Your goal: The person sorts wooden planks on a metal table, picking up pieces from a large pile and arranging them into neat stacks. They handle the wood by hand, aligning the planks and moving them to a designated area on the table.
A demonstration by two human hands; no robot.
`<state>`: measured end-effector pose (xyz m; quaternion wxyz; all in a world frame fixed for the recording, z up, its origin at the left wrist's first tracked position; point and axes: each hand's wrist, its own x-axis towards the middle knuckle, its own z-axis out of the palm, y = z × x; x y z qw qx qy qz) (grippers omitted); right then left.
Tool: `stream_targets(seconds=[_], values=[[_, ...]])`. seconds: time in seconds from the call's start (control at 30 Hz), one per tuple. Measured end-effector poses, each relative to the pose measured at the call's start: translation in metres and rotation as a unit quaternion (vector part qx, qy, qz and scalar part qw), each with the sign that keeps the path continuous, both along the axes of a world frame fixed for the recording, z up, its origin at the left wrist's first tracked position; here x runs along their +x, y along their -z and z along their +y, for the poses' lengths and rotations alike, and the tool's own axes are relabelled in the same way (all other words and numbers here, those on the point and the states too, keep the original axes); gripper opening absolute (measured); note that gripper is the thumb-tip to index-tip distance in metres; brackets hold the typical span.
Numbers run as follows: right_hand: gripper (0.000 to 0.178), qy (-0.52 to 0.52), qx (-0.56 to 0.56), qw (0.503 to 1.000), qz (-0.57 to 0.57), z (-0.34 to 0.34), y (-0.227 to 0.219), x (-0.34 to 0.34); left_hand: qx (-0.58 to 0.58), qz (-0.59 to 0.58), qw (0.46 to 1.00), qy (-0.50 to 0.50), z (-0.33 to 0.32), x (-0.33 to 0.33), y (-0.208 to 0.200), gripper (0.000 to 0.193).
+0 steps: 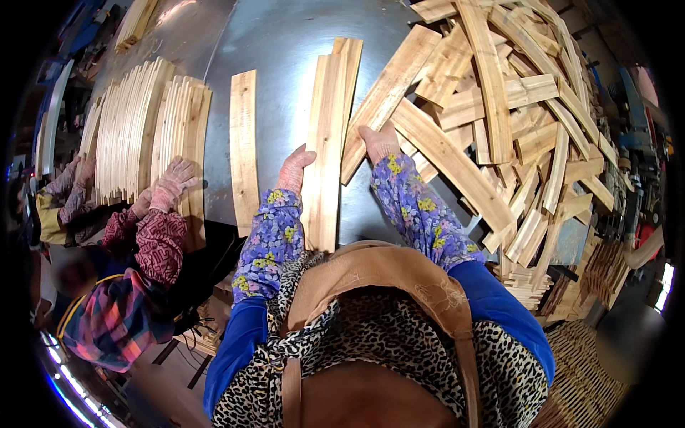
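Two boards [325,143] are lying in the left hand [295,170]; the right hand [380,142], partly hidden, is seemingly gripping a slanted plank [391,98], this handling step calling for steadiness.

We log lt. tan w/ dk. brown knots on the centre board [325,143]; the slanted board [392,100] reads tan w/ brownish grain. Stacked boards [128,128], L side: pale cream-tan. Tabletop [278,43]: blue-grey w/ whitish sheen. On the wearer we list: sleeve covers [271,242], violet-blue floral, yellow + pink accents; upper sleeves [503,292], solid blue; garment [510,364], blk/cream leopard print; band [385,264], tan-brown. Co-worker's sleeve [160,246]: dk. red w/ pale print; plaid cloth [118,317]: multicol., incl. pink, blue.
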<state>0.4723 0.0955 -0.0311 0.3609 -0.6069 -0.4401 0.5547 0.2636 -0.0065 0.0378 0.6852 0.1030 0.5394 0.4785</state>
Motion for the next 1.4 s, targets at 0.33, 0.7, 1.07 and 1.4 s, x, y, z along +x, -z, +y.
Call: stream_targets(seconds=[0.33,0.7,1.07,1.4], values=[[0.078,-0.332,0.006,0.932,-0.147,-0.04,-0.054,-0.018,-0.056,-0.39,0.914,-0.102,-0.035,-0.02,0.079,0.069],[0.079,-0.36,0.037,0.759,-0.542,-0.042,-0.061,0.205,-0.111,-0.253,0.958,-0.08,-0.011,-0.057,0.054,0.09],[0.095,-0.281,0.0,0.935,-0.217,0.075,-0.065,-0.05,-0.106,-0.343,0.924,-0.131,0.042,0.012,0.066,0.096],[0.092,-0.052,0.209,0.756,-0.618,0.198,-0.104,0.131,-0.039,-0.365,0.927,-0.072,0.045,0.002,0.09,0.091]])
